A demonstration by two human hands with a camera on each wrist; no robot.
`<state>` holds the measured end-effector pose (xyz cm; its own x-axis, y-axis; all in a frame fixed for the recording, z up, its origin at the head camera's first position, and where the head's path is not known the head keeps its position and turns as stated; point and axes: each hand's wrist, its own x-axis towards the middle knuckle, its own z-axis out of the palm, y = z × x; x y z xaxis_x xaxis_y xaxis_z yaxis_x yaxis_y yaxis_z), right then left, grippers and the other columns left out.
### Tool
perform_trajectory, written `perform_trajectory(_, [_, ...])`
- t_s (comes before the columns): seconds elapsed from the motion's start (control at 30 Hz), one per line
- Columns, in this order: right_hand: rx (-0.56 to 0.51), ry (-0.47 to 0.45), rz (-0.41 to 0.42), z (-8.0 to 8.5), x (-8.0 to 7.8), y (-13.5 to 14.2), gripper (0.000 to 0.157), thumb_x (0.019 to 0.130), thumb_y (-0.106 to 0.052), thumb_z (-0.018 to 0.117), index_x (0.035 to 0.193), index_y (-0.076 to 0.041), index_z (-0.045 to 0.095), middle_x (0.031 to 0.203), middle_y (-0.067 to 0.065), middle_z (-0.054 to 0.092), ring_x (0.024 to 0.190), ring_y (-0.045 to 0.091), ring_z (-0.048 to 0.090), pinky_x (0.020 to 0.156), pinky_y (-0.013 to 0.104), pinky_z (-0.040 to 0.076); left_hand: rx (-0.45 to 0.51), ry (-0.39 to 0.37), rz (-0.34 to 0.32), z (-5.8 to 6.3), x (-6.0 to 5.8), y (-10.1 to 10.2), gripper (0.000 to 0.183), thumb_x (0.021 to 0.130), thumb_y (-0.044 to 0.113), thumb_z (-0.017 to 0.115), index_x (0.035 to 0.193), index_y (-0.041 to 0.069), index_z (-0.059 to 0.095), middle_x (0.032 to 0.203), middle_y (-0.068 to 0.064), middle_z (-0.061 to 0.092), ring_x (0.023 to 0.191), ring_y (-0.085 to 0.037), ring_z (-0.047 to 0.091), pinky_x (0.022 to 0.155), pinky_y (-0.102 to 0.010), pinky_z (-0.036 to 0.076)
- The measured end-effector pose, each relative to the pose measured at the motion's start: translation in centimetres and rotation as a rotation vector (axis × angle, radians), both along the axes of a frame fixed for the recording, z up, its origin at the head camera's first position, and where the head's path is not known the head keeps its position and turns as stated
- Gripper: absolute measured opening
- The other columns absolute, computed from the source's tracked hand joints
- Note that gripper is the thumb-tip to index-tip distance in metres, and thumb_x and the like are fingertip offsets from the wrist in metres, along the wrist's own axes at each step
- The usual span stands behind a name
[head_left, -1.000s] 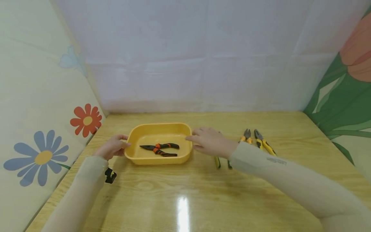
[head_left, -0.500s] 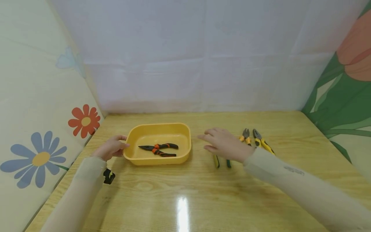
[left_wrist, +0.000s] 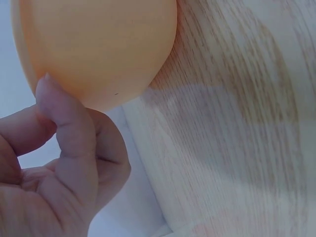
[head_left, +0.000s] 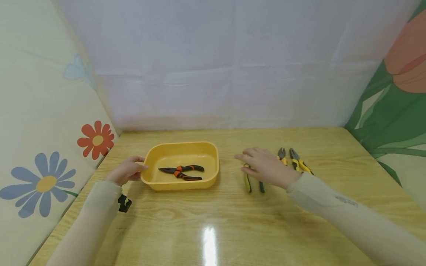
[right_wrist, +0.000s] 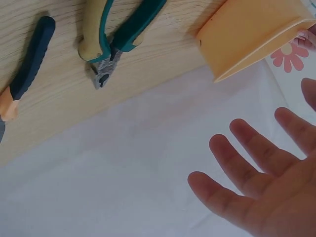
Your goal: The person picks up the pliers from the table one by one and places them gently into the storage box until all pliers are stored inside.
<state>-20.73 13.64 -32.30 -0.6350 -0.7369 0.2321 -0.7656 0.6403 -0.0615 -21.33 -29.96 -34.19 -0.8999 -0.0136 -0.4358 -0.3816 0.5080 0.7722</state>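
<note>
Now, left hand: pinches the left rim of a yellow rounded-rectangular tray.
Right hand: fingers extended and spread, near metal-nosed pliers with yellow-and-green handles.
Tray: on the wood-grained worktop, black-and-orange needle-nose pliers lying inside.

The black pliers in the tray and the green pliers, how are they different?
The black pliers lie in the yellow tray; the green pliers lie on the table. The black pliers have a long, thin nose; the green pliers have a short one. Both have two spread handles.
</note>
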Motion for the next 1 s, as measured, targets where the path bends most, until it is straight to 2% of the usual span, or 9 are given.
perform_trajectory(0.17, [-0.011,0.020,-0.012,-0.1,0.2,0.8,0.042,0.096,-0.018,0.068,0.134,-0.003,0.061,0.118,0.016,0.064,0.107,0.033,0.061,0.090,0.052,0.051,-0.009,0.000,0.004,0.1,0.1,0.1,0.049,0.103,0.009,0.052,0.141,-0.015,0.031,0.097,-0.010,0.056,0.068,-0.009,0.057,0.064,-0.021,0.054])
perform_trajectory(0.5, [-0.019,0.026,-0.044,-0.3,0.4,1.9,0.043,0.095,-0.016,0.070,0.135,-0.003,0.060,0.127,0.020,0.063,0.118,0.038,0.059,0.094,0.057,0.049,0.014,-0.012,0.025,-0.1,-0.1,0.0,0.047,0.103,0.007,0.052,0.139,-0.015,0.031,0.094,-0.009,0.056,0.065,-0.008,0.059,0.062,-0.021,0.054])
perform_trajectory(0.83, [-0.024,0.069,-0.058,-0.6,0.8,3.3,0.045,0.095,-0.018,0.071,0.137,-0.007,0.060,0.120,0.018,0.065,0.108,0.035,0.062,0.087,0.054,0.051,0.009,-0.006,0.011,-0.2,0.1,-0.1,0.048,0.103,0.008,0.052,0.140,-0.015,0.031,0.092,-0.006,0.055,0.066,-0.008,0.055,0.064,-0.020,0.053])
perform_trajectory(1.0, [-0.015,0.093,-0.059,-0.7,0.8,3.9,0.044,0.093,-0.016,0.072,0.135,-0.006,0.062,0.119,0.020,0.065,0.107,0.037,0.062,0.088,0.055,0.051,0.010,-0.005,0.007,-0.2,0.0,0.0,0.048,0.103,0.008,0.051,0.140,-0.014,0.030,0.095,-0.008,0.055,0.066,-0.008,0.056,0.064,-0.020,0.054])
